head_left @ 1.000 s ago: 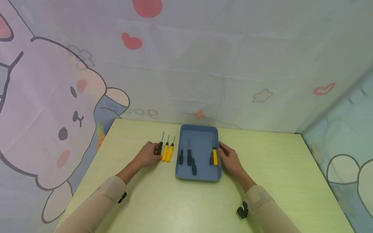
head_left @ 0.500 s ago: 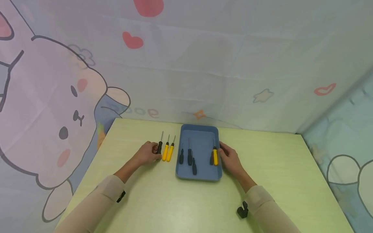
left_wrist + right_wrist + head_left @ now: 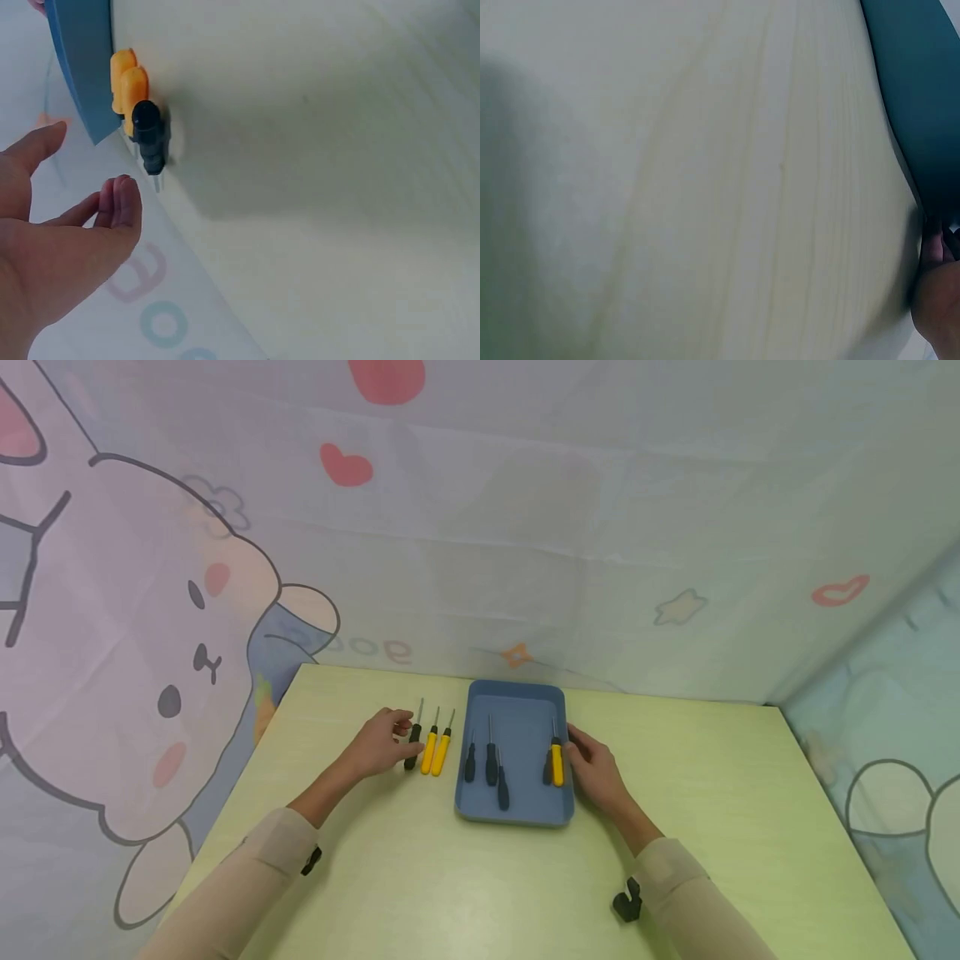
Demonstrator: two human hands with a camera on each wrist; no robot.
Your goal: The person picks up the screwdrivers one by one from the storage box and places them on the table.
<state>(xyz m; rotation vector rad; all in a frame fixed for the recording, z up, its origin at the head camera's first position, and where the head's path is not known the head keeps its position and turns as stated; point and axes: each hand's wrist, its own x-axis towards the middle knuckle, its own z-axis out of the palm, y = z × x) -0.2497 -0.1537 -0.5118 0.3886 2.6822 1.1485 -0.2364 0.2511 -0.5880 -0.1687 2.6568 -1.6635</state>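
Observation:
In the head view, my left hand hovers with spread fingers over a black-handled screwdriver lying on the table. The left wrist view shows a gap between that hand and the black handle. Beside it lie two yellow-handled screwdrivers, side by side. My right hand holds the right rim of a blue tray, thumb at the rim and fingers along the outer wall. Inside the tray are several dark-handled screwdrivers and a yellow-handled screwdriver near its right wall.
The pale wooden table ends at the back against a printed cloth with a cartoon rabbit. The tray stands near that back edge. A black wrist-camera mount shows beside the right sleeve.
My left hand has let go of the black-handled screwdriver; its fingers have opened and lifted off the handle. My right hand stays at the tray.

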